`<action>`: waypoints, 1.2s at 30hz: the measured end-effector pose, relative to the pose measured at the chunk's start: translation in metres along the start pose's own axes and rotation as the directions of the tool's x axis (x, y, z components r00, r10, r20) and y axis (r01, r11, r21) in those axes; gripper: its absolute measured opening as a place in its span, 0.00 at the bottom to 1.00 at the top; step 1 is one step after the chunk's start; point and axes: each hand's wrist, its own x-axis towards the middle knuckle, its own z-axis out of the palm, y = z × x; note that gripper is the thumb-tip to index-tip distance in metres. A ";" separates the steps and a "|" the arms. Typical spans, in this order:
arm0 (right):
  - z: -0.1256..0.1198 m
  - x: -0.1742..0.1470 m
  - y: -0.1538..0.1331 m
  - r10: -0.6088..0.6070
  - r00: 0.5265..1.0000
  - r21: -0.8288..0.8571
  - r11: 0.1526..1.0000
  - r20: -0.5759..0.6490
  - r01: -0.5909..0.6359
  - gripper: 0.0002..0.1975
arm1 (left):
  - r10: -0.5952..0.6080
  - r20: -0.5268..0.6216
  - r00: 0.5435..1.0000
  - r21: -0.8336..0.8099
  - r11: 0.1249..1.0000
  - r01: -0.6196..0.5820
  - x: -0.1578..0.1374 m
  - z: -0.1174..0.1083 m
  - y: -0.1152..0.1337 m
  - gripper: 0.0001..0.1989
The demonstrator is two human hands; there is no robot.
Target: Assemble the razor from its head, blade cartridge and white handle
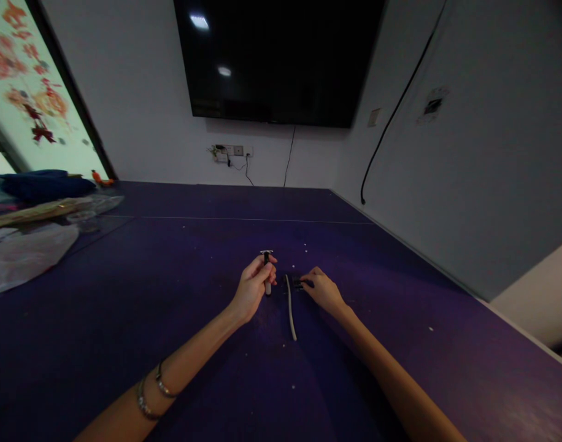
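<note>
While a bag [37,252] lies along the left edge of the surface [170,350], the left hand [254,287], near the middle, is curled closed around a tool [268,287], its metal crosspiece toward the far edge. Were that grip to loosen, the tool could tilt or drop. Just right of it, a tube [290,308] lies pointing toward the near edge; a sideways knock might roll it. Next comes a dark piece [297,283], where the right hand [326,291] has fingertips nearly together; whether they grip it, I cannot tell. Against dark purple, the piece could easily be mispinched and slip.
</note>
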 end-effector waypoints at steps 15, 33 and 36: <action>0.005 0.004 0.005 -0.077 0.985 0.045 0.995 -0.151 0.085 0.08 | 0.006 -0.012 1.000 -0.009 1.000 -0.006 0.001 0.000 -0.001 0.08; -0.034 0.007 -0.032 0.118 0.987 0.786 0.618 -0.106 0.010 0.11 | -0.030 -0.060 0.998 0.109 0.993 0.036 -0.001 -0.005 -0.009 0.15; -0.045 0.003 -0.040 0.132 0.987 0.822 0.570 -0.092 0.001 0.11 | -0.022 -0.008 1.000 0.200 0.980 0.023 -0.002 -0.005 -0.011 0.16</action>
